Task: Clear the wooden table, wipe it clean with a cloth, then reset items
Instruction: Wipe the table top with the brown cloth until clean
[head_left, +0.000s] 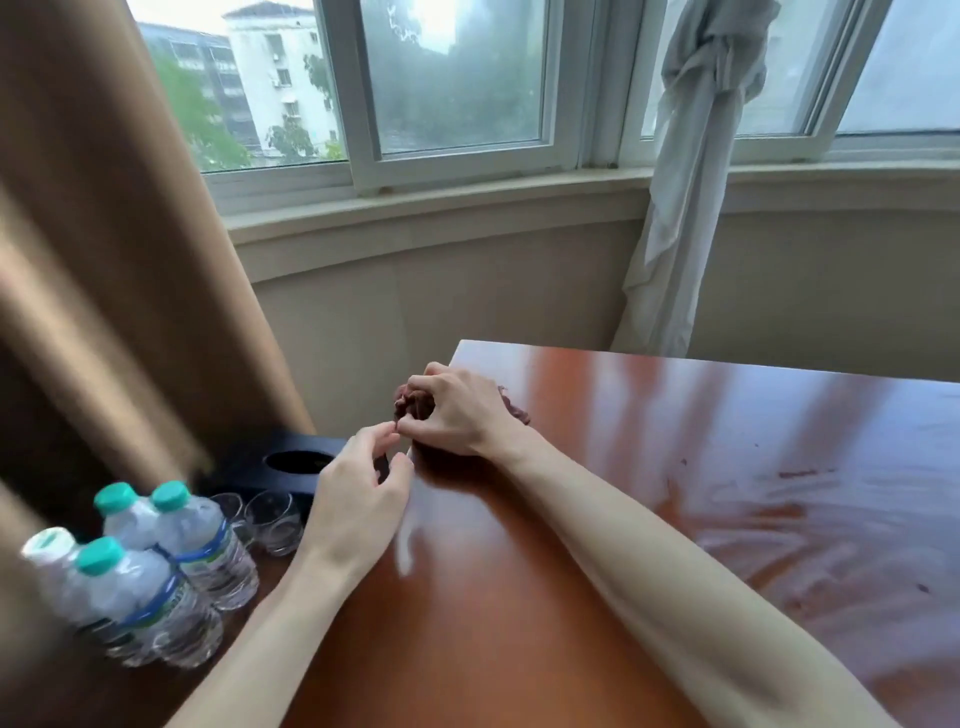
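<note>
Wooden counter (597, 519) lies bare and smeared. Right hand (457, 410) grips the bunched cloth (410, 402) at its ten-o'clock corner. Left hand (358, 499), fingers loosely curled and holding nothing, waits just at seven o'clock of it.

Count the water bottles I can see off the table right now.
4 water bottles, clustered lower left beside the table: two behind, two in front. More may be hidden.

Soft daylight, smeared edges

Grey daylight pours through the windows (457, 78), bright enough to wash out the sky, and lays pale glare streaks across the glossy table (649, 467). The brown curtain (104, 260) and water bottles (156, 561) at the left are motion-blurred, and the window sill (467, 208) bows with wide-angle distortion.
</note>
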